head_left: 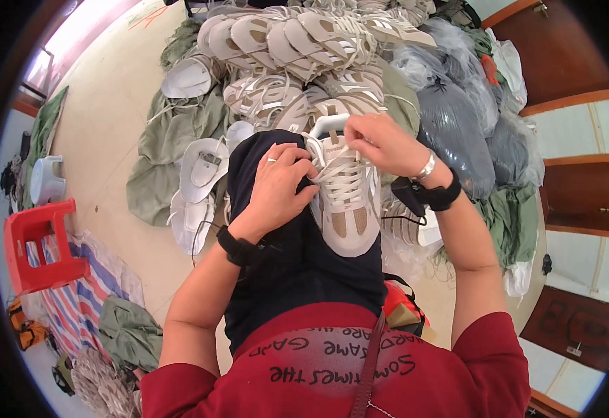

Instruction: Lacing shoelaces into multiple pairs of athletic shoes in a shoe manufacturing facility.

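Observation:
A beige and white sneaker (349, 202) lies across my dark-trousered lap, its toe pointing toward me. White shoelaces (340, 177) zigzag over its tongue, and a white collar opening shows at the far end. At the shoe's left edge, the bent fingers of my left hand (283, 182) close on a loop of shoelace. My right hand (386, 145) is closed in a pinch over the right side of the collar, by the top eyelets. What lies between its fingertips is hidden.
Beyond my knees rises a pile of similar sneakers (287, 42). White shoe pieces (203, 167) lie on green cloth to the left. Grey plastic bags (454, 125) crowd the right. A red stool (43, 244) and a striped sheet (88, 285) are at the far left.

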The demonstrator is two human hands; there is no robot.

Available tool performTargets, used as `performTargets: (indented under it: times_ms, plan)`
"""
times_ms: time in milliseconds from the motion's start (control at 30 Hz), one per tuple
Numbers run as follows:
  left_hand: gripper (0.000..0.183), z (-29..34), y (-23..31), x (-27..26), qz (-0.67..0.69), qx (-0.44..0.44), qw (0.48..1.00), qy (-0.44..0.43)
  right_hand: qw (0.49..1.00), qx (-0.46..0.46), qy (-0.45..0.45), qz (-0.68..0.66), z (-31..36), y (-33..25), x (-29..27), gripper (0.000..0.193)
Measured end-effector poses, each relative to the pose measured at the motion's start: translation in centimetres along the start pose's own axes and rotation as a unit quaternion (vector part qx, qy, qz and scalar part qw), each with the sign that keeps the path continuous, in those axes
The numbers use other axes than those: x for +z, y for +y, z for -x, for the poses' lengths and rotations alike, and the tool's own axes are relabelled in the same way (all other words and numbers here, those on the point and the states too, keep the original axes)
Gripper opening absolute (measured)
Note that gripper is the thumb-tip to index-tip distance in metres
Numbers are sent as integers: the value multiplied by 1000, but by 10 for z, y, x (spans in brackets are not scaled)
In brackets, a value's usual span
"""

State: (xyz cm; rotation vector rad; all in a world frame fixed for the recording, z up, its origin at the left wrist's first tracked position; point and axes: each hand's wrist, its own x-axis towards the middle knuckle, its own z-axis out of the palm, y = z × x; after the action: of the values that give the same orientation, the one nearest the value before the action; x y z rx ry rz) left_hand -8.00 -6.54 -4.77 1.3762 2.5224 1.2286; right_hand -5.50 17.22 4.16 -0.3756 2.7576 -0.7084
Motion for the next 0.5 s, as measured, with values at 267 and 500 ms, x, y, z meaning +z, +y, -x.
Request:
performTargets:
  times_ms: [267,500]
  plan:
    - [20,0,1,-3,11,-14,1000,-5,984,-23,117,-129,46,11,26,25]
    - [19,0,0,-2,16,-17,1000,-13,970,-12,241,5,59,-1,51,32]
